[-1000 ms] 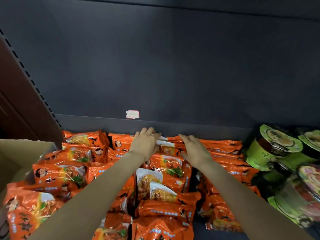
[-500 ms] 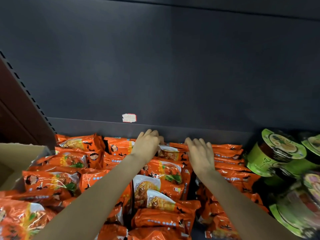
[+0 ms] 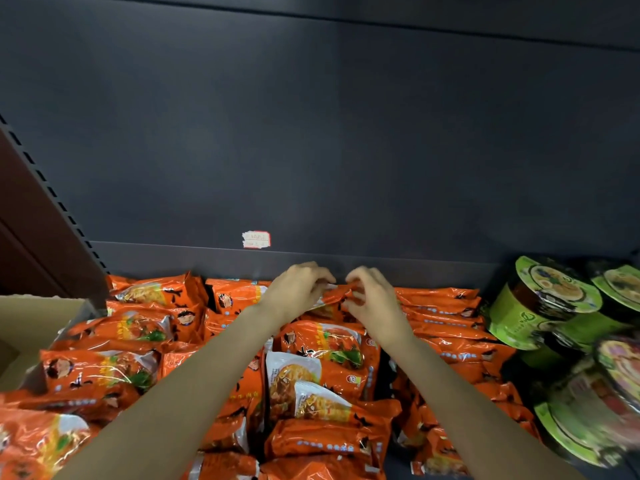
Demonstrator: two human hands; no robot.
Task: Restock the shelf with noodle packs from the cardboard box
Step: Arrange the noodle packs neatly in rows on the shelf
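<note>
Several orange noodle packs [image 3: 322,344] lie in rows on the dark shelf [image 3: 207,258]. At the back of the middle row, my left hand [image 3: 294,292] and my right hand [image 3: 372,299] pinch the top edge of one orange noodle pack [image 3: 337,297] from either side, fingers curled on its foil. Both forearms reach over the packs in front. The open cardboard box [image 3: 31,327] shows at the left edge, its inside mostly out of sight.
Green noodle cups [image 3: 540,303] are stacked on the right of the shelf, close to the rightmost pack row. A torn price sticker [image 3: 256,239] sits on the back panel. A brown upright with slots [image 3: 41,209] bounds the left.
Both hands lay flat on the back packs before; now their fingers have curled and drawn together, pinching one pack's top edge. The view has shifted slightly.
</note>
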